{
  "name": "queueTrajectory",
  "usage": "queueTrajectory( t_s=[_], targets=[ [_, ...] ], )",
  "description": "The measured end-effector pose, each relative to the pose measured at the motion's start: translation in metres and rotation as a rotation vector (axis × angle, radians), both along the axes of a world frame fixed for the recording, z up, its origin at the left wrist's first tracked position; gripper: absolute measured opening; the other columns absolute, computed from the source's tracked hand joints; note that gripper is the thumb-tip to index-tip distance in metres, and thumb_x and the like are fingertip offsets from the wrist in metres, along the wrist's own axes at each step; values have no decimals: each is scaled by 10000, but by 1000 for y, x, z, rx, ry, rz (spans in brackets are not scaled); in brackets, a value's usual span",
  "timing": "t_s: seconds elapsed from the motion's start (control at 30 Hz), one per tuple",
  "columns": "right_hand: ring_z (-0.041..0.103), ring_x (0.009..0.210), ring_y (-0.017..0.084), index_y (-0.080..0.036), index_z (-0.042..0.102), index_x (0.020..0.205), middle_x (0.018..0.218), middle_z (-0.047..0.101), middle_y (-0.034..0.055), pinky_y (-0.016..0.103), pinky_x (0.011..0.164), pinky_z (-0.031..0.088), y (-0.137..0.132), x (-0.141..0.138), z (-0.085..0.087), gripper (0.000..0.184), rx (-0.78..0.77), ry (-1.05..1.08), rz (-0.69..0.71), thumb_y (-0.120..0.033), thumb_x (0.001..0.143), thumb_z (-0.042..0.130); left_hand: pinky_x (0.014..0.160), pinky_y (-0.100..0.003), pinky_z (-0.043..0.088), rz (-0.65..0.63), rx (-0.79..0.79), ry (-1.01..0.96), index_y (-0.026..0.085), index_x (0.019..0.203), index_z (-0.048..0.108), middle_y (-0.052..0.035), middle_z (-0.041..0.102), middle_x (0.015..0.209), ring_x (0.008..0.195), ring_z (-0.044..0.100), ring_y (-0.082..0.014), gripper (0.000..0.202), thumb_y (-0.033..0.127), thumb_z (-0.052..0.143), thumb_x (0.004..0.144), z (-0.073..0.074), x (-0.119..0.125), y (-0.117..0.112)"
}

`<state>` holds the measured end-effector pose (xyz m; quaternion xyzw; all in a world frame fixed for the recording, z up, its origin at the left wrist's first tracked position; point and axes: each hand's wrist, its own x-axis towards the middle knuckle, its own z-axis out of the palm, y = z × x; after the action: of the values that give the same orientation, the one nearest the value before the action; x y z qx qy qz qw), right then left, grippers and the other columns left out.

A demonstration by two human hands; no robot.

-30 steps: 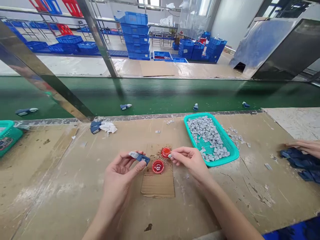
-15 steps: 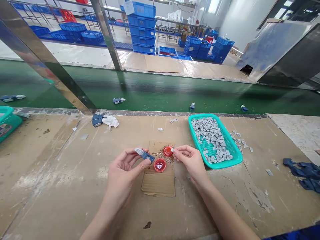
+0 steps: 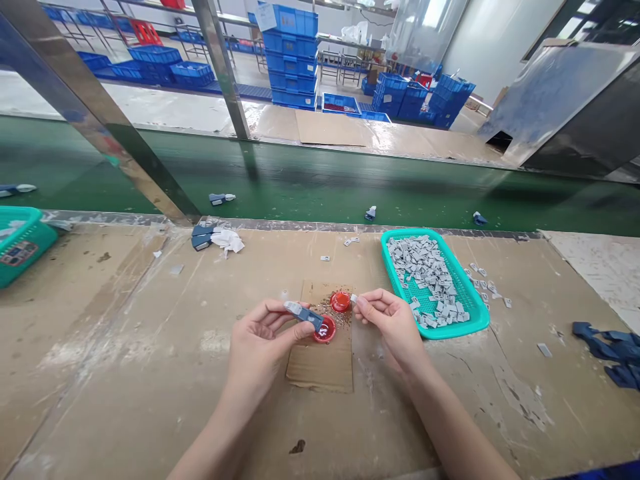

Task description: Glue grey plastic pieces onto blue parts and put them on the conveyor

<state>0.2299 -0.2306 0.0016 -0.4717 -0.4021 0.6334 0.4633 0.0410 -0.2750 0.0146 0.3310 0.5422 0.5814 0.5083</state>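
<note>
Here the left hand [image 3: 260, 340] pinches a small blue plastic clip with a pale grey end [image 3: 303, 313] over 2 red round caps [image 3: 333, 317] on a cardboard scrap [image 3: 320, 367] mid-table. The right hand [image 3: 393, 323] nips a tiny grey piece [image 3: 353, 299], beside the teal mesh tray [image 3: 480, 320].

Two hands were in view, the left hand [image 3: 260, 340] and the right hand [image 3: 393, 323]. Two red caps [image 3: 341, 301] lay on one cardboard piece [image 3: 320, 367]. Two teal baskets were present, one [image 3: 475, 320] heaped with grey parts too many to count, the other [image 3: 23, 243] at the left edge. Four blue-and-white pieces [image 3: 221, 198] lay on the green belt [image 3: 310, 187].
</note>
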Motion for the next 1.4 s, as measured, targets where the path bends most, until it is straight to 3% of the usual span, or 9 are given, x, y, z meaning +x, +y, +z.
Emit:
queueTrajectory(
  t_s=[0.23,0.57,0.8,0.93,1.03,1.17,1.27,1.4],
  targets=[
    [513,595,84,-161,648,752,675,647,6,186,555,384,-12,-2,13,191,-76,109,143,-327,759,741,718,-277,580,-13,16,21,155,715,603,-37,698,790,816,666,-181,277,134,825,551,0,15,-3],
    [569,638,123,-163,625,748,683,651,12,219,589,410,-22,-13,18,215,-13,31,276,-359,765,712,701,-300,594,25,20,14,156,665,612,-32,676,771,799,662,-193,257,114,816,514,9,22,-4],
    [502,537,107,-221,453,819,596,569,-56,182,460,328,-23,-13,15,359,-117,31,409,-457,732,710,690,-334,610,41,29,20,160,627,651,-49,709,760,757,688,-227,209,133,819,506,15,29,-9],
    [523,577,118,-223,501,880,630,558,-53,198,502,389,-22,-9,27,306,-34,22,446,-434,759,686,746,-335,601,2,48,38,166,765,680,-57,725,815,808,693,-234,250,156,811,553,20,32,-11],
    [593,690,154,-212,587,910,769,642,6,244,603,447,-9,11,35,215,157,-193,330,-404,820,620,821,-358,576,-117,54,83,179,1007,650,-76,725,935,926,676,-251,413,185,786,616,21,31,-7],
    [602,850,223,-229,664,1004,933,671,62,314,702,437,15,64,26,184,359,-924,-59,-279,853,572,961,-394,485,-214,49,235,199,1307,467,-108,661,1145,1118,588,-253,614,260,696,740,19,19,11],
    [579,934,294,-209,718,943,916,685,103,346,718,410,28,93,11,174,244,-1313,-48,-246,787,650,1021,-395,415,-276,115,491,195,1358,405,-118,598,1237,1168,548,-235,574,303,586,825,14,4,46],
    [604,854,299,-201,725,835,814,691,113,325,624,386,33,96,5,120,43,-1367,19,-266,735,712,1000,-347,409,-243,172,1095,166,1399,330,-130,550,1286,1182,526,-212,509,219,396,896,4,-19,122]
  ],
)
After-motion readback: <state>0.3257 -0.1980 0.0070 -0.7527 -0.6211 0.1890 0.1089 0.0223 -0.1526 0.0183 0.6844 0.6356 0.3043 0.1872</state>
